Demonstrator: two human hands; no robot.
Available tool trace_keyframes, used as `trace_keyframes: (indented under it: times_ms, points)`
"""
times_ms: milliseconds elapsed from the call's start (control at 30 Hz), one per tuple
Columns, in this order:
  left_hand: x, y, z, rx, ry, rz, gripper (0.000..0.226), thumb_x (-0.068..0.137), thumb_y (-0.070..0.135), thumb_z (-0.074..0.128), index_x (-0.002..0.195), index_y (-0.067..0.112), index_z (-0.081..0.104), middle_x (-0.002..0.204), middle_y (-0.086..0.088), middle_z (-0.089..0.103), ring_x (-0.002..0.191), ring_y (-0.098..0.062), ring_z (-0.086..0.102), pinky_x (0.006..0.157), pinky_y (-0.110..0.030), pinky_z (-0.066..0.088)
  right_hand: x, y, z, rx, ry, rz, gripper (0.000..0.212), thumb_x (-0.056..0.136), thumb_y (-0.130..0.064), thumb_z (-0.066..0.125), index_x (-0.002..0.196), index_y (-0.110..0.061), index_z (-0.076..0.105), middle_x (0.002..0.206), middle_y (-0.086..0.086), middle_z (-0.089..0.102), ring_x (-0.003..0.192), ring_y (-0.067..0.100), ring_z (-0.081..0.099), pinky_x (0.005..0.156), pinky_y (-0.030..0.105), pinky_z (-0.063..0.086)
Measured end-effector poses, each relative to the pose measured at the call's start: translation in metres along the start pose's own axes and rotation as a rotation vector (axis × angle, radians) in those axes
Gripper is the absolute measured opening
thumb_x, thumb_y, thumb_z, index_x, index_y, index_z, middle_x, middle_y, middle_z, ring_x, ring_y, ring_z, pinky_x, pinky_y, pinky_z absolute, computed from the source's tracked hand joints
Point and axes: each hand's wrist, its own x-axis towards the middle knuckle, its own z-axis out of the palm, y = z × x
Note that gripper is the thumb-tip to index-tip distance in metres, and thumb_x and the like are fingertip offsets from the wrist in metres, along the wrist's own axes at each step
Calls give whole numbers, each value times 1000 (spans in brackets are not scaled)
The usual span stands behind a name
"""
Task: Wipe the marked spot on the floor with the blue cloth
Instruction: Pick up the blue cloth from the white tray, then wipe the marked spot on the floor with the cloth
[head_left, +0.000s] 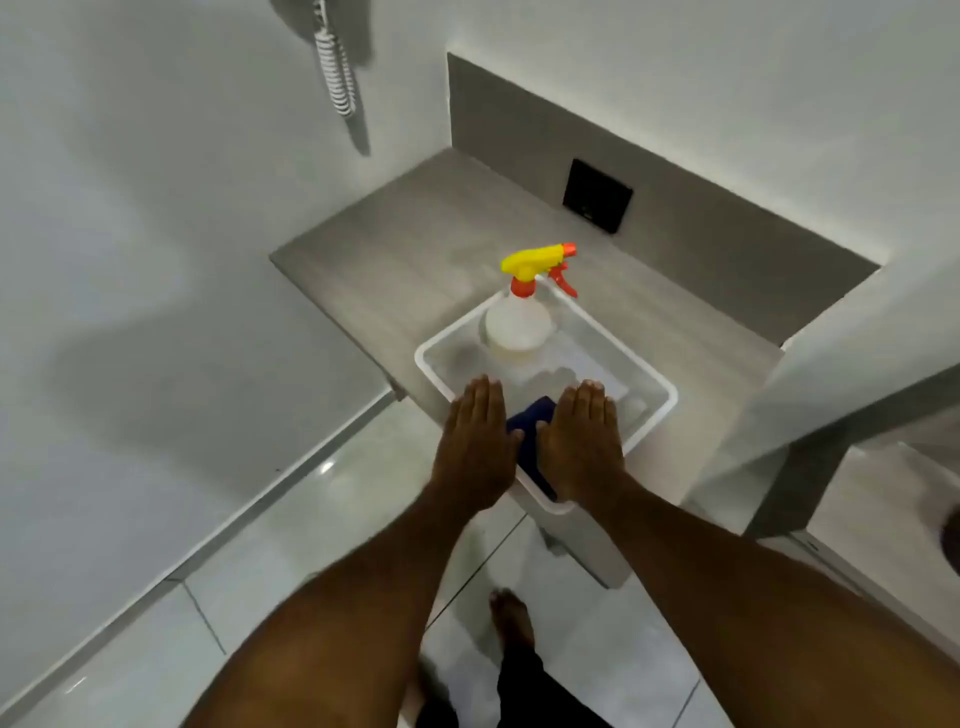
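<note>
The blue cloth (531, 431) lies in the near corner of a clear plastic tub (660, 387) that stands on a grey ledge. Only a strip of the cloth shows between my hands. My left hand (475, 441) is flat, palm down, fingers together, over the tub's near left rim. My right hand (584, 441) is held the same way over the cloth's right side. Neither hand grips anything. A spray bottle (519, 325) with a yellow and orange trigger head stands at the tub's far end. No marked spot shows on the glossy floor tiles (322, 561).
The grey ledge (405, 249) runs along the wall, with a black plate (597, 196) on its back panel. A coiled white cord (337, 78) hangs on the left wall. My bare foot (511, 618) stands on the floor below the tub. A white counter (857, 353) rises at right.
</note>
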Motion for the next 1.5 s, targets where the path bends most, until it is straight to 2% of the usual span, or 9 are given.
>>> trace_keyframes:
  times_ms: [300, 467, 533, 667, 967, 1067, 1167, 1333, 1500]
  points:
    - [39, 7, -9, 232, -287, 41, 53, 98, 40, 39, 139, 6, 38, 110, -10, 71, 110, -26, 65, 121, -48, 16, 10, 7, 4, 29, -24, 54, 28, 82, -30, 64, 96, -7, 56, 96, 11, 69, 89, 27, 64, 90, 39, 49]
    - [49, 20, -6, 257, -317, 44, 23, 91, 34, 53, 100, 13, 56, 96, -6, 70, 86, -26, 66, 93, -39, 43, 23, 4, -3, 161, -74, 107, 33, 81, -28, 72, 101, -7, 57, 101, 12, 69, 94, 29, 66, 86, 39, 51]
    - [52, 21, -10, 202, -317, 18, 22, 91, 31, 53, 101, 12, 57, 98, -7, 69, 93, -26, 65, 103, -42, 37, 28, 7, -11, 246, -169, 139, 33, 82, -26, 71, 104, -4, 58, 102, 14, 68, 96, 32, 65, 84, 39, 52]
    - [45, 16, -43, 23, -125, 1, 23, 93, 31, 51, 104, 13, 60, 100, -6, 69, 105, -24, 62, 119, -58, 1, 31, 7, -41, 587, -183, 211, 14, 85, -18, 65, 90, -4, 62, 83, 10, 63, 86, 31, 66, 70, 32, 48]
    - [-42, -90, -150, -136, 163, -159, 24, 95, 21, 38, 96, 18, 62, 83, 1, 64, 82, -15, 55, 117, -56, 15, -5, -137, -69, 780, -73, -199, 13, 91, -26, 61, 95, -14, 61, 80, -4, 60, 67, 4, 55, 59, 18, 41]
    - [-73, -139, -152, -198, 133, -226, 19, 94, 13, 42, 80, 22, 51, 73, 2, 55, 67, -14, 48, 94, -49, 45, -14, -190, -36, 739, -179, -263, 21, 96, -30, 54, 108, -14, 59, 91, -2, 62, 80, 14, 62, 72, 26, 48]
    - [-99, -183, -127, -248, 91, -302, 18, 95, 14, 48, 81, 25, 51, 72, 3, 57, 58, -8, 51, 58, -19, 40, -21, -222, 15, 719, -229, -275, 21, 98, -28, 52, 110, -13, 60, 99, 4, 69, 88, 19, 65, 80, 32, 54]
    - [-121, -252, -20, -337, -34, -496, 43, 97, 27, 53, 136, 9, 49, 117, -7, 66, 101, -22, 64, 83, -25, 44, -13, -220, 136, 669, -277, -234, 20, 98, -16, 50, 112, -12, 63, 101, 6, 72, 84, 17, 64, 72, 24, 50]
    - [-122, -308, 146, -430, -182, -618, 40, 95, 20, 55, 133, 7, 51, 121, -15, 65, 100, -27, 63, 81, -29, 48, 5, -184, 298, 615, -402, -209, 25, 96, -10, 49, 117, -10, 63, 106, 9, 71, 90, 23, 65, 79, 34, 57]
